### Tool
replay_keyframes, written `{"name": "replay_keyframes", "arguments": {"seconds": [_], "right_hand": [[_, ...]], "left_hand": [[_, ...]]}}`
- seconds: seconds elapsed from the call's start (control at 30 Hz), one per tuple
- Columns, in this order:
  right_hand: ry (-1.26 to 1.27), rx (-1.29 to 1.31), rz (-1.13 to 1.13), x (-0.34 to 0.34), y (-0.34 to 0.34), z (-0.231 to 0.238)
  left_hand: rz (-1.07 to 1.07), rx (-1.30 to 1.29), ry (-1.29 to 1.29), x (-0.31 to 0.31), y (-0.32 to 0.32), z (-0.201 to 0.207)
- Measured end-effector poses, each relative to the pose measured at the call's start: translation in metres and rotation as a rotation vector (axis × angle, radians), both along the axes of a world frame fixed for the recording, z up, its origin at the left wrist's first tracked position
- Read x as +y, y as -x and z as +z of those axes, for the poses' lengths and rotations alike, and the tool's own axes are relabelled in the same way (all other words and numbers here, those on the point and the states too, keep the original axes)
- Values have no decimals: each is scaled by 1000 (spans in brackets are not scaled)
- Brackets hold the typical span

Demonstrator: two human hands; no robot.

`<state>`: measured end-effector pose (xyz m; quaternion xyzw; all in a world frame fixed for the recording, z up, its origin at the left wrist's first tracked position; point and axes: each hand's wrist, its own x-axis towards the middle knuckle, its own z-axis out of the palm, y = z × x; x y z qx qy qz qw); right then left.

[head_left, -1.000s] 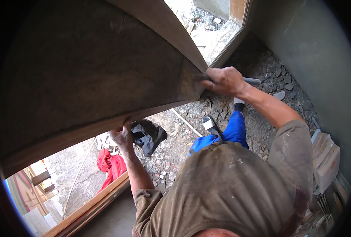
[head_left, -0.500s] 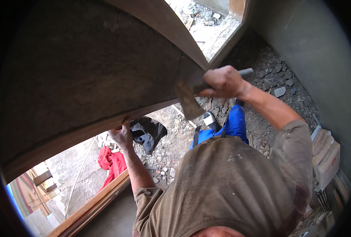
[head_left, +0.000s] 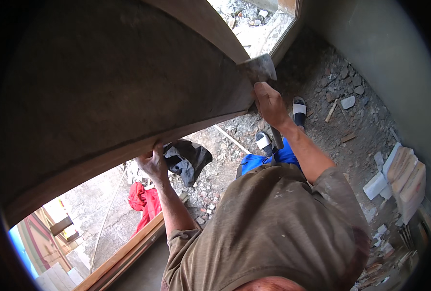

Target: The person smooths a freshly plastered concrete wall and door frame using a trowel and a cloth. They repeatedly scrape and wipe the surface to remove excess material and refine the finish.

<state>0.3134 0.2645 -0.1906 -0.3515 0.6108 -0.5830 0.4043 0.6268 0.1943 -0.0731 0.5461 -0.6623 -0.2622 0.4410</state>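
Observation:
My right hand (head_left: 271,104) is closed round the handle of a hatchet (head_left: 261,69), close under its head. The broad metal blade is raised at the right end of a large grey-brown slab (head_left: 118,92), and the handle points down toward my legs. Whether the blade touches the slab, I cannot tell. My left hand (head_left: 152,165) grips the slab's near lower edge, some of its fingers hidden by the slab. Just right of that hand, beyond it, lies a crumpled black cloth or bag (head_left: 188,162).
Rubble covers the ground around my sandalled feet (head_left: 264,140). A red cloth (head_left: 147,206) lies behind a wooden frame edge (head_left: 123,247) at lower left. Stacked packages (head_left: 404,179) and white scraps stand by the grey wall (head_left: 380,53) at right. A bright opening (head_left: 261,29) shows at the top.
My right hand has turned the hatchet: its blade, low and blurred before, now points up above the hand. One foot has come into view further right. The left hand keeps its grip.

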Motion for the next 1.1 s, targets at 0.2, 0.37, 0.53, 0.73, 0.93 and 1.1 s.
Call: {"name": "replay_keyframes", "arguments": {"seconds": [0.2,0.37,0.53,0.73,0.93,1.1], "right_hand": [[342,-5,-394,-13,-24,25],[239,213,-284,-30,-46,-13],[295,333,-427,-17,-39,6],[330,875,-339,-37,-50,-46],[108,171,-376,-16,-50,-1],[205,663,-325,-36,-54,-20]], "left_hand": [[-23,41,77,-1,12,4],[-12,53,29,2,23,13],[-37,-49,45,3,17,10],[-80,12,39,2,20,13],[-103,95,34,1,18,10],[-118,112,-25,0,26,16]]}}
